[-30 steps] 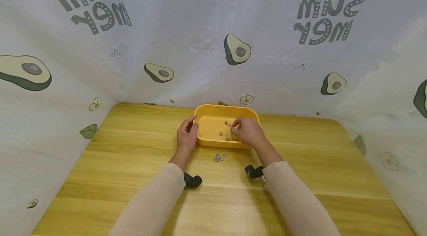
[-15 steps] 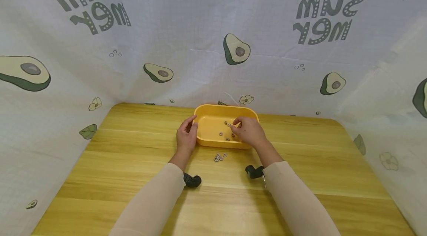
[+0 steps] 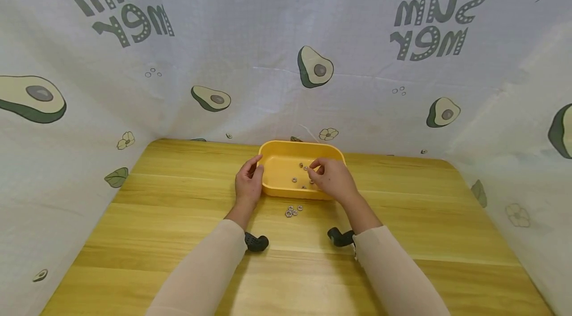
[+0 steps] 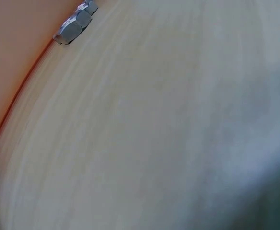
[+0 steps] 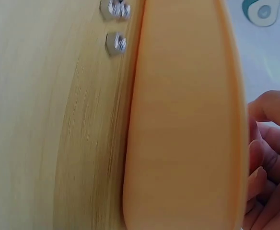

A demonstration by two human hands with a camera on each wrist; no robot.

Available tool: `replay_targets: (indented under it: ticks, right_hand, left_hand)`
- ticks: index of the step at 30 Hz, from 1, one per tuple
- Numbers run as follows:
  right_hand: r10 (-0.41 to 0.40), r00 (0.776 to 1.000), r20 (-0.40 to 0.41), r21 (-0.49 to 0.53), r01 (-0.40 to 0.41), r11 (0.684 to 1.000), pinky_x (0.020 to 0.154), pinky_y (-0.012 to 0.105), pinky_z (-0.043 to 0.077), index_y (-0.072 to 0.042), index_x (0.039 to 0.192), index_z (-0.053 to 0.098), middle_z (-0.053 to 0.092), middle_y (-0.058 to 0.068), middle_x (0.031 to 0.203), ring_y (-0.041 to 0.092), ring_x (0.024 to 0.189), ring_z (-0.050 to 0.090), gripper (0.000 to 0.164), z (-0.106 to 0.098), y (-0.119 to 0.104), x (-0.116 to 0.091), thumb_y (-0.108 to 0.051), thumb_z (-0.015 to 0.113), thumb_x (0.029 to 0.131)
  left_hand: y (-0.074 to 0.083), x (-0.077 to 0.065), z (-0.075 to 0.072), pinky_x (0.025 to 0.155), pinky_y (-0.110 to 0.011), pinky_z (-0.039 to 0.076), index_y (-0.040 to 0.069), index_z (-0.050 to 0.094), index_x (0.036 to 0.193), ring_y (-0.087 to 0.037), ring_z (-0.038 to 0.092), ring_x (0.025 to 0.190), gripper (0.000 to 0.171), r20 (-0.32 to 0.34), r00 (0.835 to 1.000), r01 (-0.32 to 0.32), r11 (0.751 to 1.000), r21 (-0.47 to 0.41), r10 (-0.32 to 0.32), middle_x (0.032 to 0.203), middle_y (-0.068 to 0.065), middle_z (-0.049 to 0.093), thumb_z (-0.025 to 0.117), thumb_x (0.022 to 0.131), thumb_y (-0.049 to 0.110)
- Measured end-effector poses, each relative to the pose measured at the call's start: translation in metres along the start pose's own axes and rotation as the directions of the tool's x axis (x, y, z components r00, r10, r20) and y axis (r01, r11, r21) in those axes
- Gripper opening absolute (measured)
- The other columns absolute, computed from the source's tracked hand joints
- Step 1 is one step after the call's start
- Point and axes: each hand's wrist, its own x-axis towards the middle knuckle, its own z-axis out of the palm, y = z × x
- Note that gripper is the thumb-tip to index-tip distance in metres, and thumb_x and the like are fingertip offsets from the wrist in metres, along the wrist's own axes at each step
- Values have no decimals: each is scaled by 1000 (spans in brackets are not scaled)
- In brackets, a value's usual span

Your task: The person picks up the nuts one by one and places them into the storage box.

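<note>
My left hand (image 3: 248, 186) touches the left end of the yellow tray (image 3: 286, 193), its fingers lying loosely along the outer wall. Over the tray's right half is my right hand (image 3: 335, 177), with thumb and index fingertips close to a hex nut (image 3: 306, 168). In the right wrist view, curled fingers (image 5: 257, 182) show behind the tray wall (image 5: 183, 115); whether they hold anything is hidden. Several small metal hex nuts lie on the tray floor, one nut (image 3: 294, 180) near the middle. The left wrist view shows no hand.
Several hex nuts (image 3: 289, 213) lie in a loose group on the wooden table (image 3: 178, 226) just in front of the tray. Behind the table hangs a white curtain (image 3: 250, 42) with avocado prints. Black wrist devices (image 3: 256, 243) hang below both sleeves.
A nut beneath the right hand has come into view on the tray floor since a second ago. Both hands have stayed nearly in place, and the tray has not visibly moved.
</note>
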Motion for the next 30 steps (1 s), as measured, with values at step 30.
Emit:
replay_targets:
  ticks: [30]
  right_hand:
    - [-15,1000,-8,199,16,980,62,24,45,-14,94,75,65,-2,76,14,69,54,10,30,-9,-64,-24,76,92]
  left_hand:
    - [3,-1,1,111,-44,48,8,71,129,-29,59,131,32,-19,1000,3,1000,6,-3,139,-13,64,60,99,11]
